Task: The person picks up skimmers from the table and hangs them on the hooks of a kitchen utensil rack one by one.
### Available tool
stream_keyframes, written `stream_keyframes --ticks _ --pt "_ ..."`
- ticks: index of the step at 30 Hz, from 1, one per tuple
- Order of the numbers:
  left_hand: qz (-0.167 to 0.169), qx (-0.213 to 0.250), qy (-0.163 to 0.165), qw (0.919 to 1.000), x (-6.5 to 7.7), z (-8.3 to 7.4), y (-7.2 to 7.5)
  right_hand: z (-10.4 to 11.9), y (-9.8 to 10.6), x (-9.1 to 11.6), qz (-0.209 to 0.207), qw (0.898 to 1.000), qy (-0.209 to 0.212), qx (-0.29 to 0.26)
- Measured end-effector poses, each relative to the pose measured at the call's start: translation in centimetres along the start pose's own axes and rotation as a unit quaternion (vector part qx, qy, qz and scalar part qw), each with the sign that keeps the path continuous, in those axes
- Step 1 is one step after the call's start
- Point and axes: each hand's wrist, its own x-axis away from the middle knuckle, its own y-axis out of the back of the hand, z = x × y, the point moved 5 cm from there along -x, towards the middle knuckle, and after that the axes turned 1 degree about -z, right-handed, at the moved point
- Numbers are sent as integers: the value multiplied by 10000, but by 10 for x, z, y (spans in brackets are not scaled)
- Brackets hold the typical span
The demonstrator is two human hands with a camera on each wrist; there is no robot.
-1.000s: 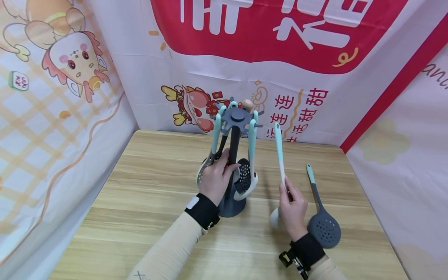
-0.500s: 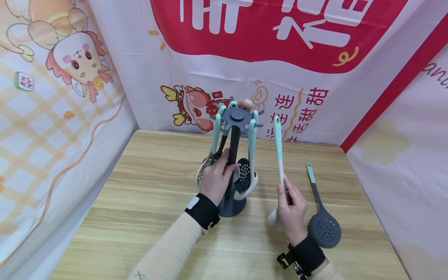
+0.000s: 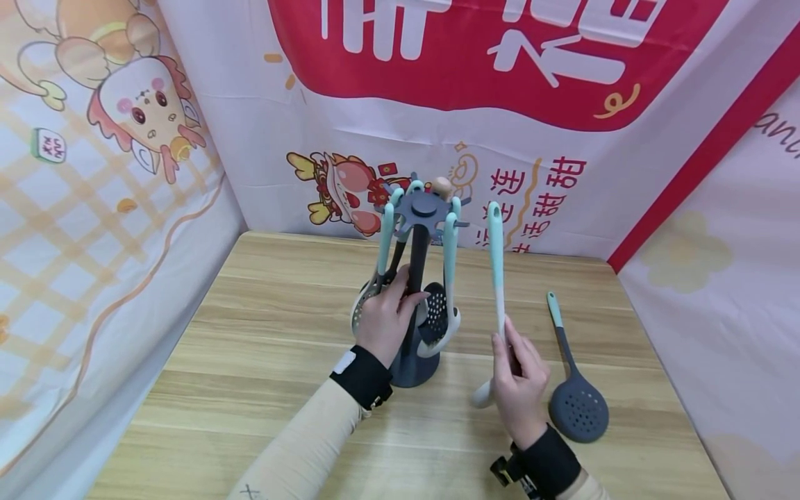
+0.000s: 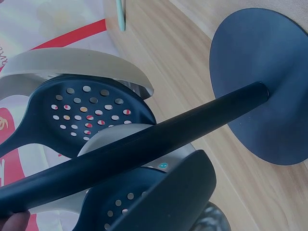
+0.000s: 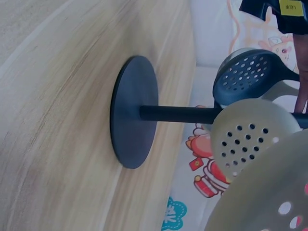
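My left hand (image 3: 389, 316) grips the dark upright pole of a utensil stand (image 3: 420, 253), among the hanging tools. Several ladles and skimmers with mint-green handle ends hang from its hooked top; a grey perforated one (image 4: 91, 108) and a white ladle (image 3: 451, 333) show on the right side. To the right of the stand, my right hand (image 3: 520, 378) holds a white skimmer (image 3: 496, 250) by its lower handle, mint end up and head down. That skimmer's perforated head (image 5: 262, 192) looms large in the right wrist view. The palm hides part of its shaft.
A grey slotted turner (image 3: 580, 408) lies flat on the wooden table (image 3: 250, 333), right of my right hand. The stand's round base (image 5: 134, 113) sits on the tabletop. Printed cloth (image 3: 350, 118) hangs behind and at both sides.
My right hand has shifted slightly left with the skimmer, whose handle tip has risen and whose head has swung a little left. My left hand stays in place on the pole.
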Motion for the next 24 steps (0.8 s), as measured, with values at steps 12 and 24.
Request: stream_keyframes --ticks 12,24 --pt "-16 -26 -18 10000 0 3 -2 15 -3 -1 -46 9989 358 -288" --pt "-6 7 -2 10000 0 3 -2 29 -5 0 -20 9977 502 -464"
